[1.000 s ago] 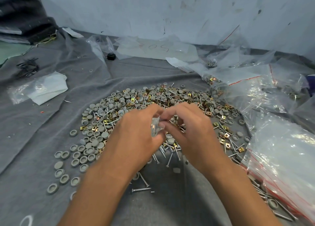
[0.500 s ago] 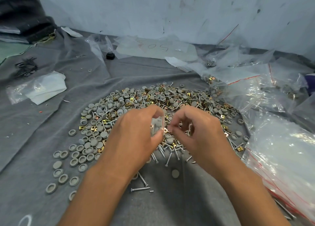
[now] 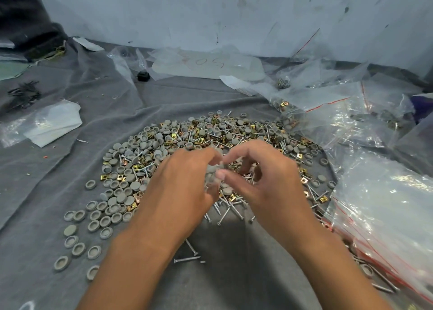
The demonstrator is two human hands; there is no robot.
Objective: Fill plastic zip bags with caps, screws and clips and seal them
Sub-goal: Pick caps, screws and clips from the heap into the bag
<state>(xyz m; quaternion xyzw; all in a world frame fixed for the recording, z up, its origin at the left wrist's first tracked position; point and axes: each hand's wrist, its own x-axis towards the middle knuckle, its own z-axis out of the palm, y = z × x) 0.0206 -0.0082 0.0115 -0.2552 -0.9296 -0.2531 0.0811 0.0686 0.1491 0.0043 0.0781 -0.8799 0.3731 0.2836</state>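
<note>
Clear plastic zip bags with red seal strips [image 3: 384, 206] lie heaped on the table just to the right of the right hand, some holding parts, none of them in either hand. Grey cloth [image 3: 46, 181] covers the table beneath everything. A broad spread of mixed parts [image 3: 210, 141] lies under and beyond both hands: round grey plastic caps [image 3: 110, 206] mostly to the left of the left hand, thin silver metal screws [image 3: 225, 213] just below the fingers, small square brass-coloured metal clips [image 3: 174, 136] scattered beyond them.

The left hand [image 3: 185, 183] is curled around a small stack of grey caps [image 3: 212, 177], where half a second ago its fingertips pinched something small and clear or pale. The right hand [image 3: 260, 178], which had drawn apart from the left by then, is back against it, thumb and forefinger touching the held caps; whether it grips one itself I cannot tell.

Judging from this, the person is counting out a portion of caps by hand. No bag is opened for them yet, so filling and sealing are still to come for this portion.
</note>
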